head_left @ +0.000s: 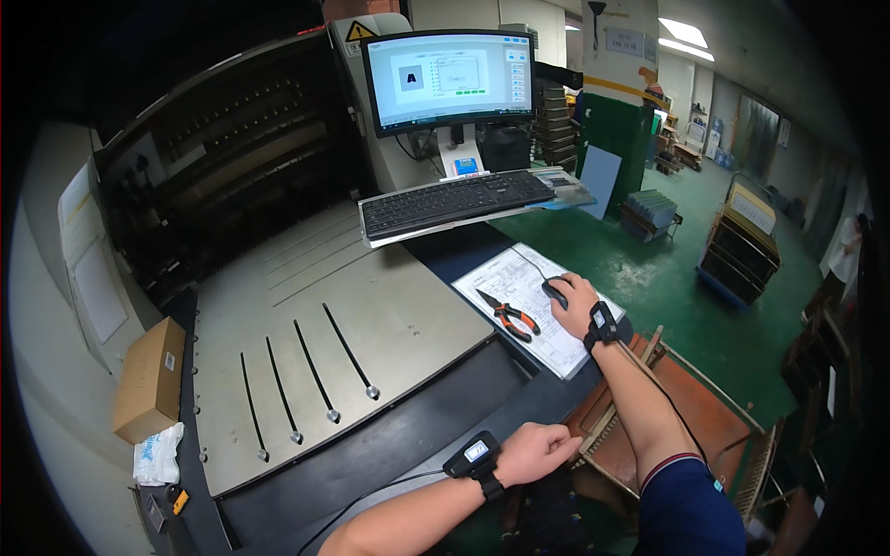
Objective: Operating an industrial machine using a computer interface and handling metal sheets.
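Observation:
My right hand (577, 308) rests over a black computer mouse (555, 291), its fingers wrapped round it. The mouse lies on printed paper sheets (559, 354) on a board at the right end of the machine bench. Beside it lie pliers (506, 315) with orange and black handles. Lower down, my left hand (534, 454) hangs near the bench's front edge with its fingers curled in, and nothing shows in them. Above the sheets, a black keyboard (454, 202) sits on a tray below a lit monitor (451, 82) with a dialog window on its screen.
A grey slotted machine table (371, 306) with metal knobs fills the left. A cardboard box (151, 382) and a white plastic bag (158, 456) sit at its left edge. An orange-brown chair (691, 394) stands close by my right arm. Loaded carts (739, 246) stand on the green floor.

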`<state>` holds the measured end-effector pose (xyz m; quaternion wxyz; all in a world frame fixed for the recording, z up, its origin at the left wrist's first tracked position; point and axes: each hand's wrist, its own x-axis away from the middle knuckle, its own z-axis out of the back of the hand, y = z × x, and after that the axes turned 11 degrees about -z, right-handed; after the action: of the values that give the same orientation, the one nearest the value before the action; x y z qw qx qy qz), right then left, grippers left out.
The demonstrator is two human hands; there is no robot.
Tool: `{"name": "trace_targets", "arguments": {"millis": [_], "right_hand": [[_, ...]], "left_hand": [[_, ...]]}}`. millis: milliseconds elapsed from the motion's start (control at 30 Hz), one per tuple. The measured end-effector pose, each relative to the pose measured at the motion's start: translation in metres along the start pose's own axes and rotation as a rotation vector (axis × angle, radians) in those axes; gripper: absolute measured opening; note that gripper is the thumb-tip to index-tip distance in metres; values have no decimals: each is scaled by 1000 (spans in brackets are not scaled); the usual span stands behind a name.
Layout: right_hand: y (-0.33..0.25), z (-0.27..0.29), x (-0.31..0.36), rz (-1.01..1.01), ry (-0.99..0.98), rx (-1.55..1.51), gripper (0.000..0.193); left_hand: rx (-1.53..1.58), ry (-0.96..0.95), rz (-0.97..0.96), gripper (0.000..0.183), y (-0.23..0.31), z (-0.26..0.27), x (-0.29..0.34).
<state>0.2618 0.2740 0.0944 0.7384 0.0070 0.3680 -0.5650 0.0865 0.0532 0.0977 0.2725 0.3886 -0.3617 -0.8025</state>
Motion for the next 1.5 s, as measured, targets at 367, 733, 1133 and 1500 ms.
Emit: {"name": "trace_targets", "arguments": {"millis": [367, 733, 1133, 1500], "right_hand": [[2, 7, 6, -21, 15, 4, 35], [21, -16, -29, 166, -114, 16, 40], [126, -43, -104, 276, 102, 22, 44], [-187, 17, 46, 558, -214, -483, 40]], "left_hand": [[-99, -39, -60, 35, 7, -7, 3], [-320, 65, -70, 34, 42, -23, 108], [-1052, 1330, 1189, 34, 257, -59, 468], [-1751, 1224, 1621, 36, 317, -170, 549]]}}
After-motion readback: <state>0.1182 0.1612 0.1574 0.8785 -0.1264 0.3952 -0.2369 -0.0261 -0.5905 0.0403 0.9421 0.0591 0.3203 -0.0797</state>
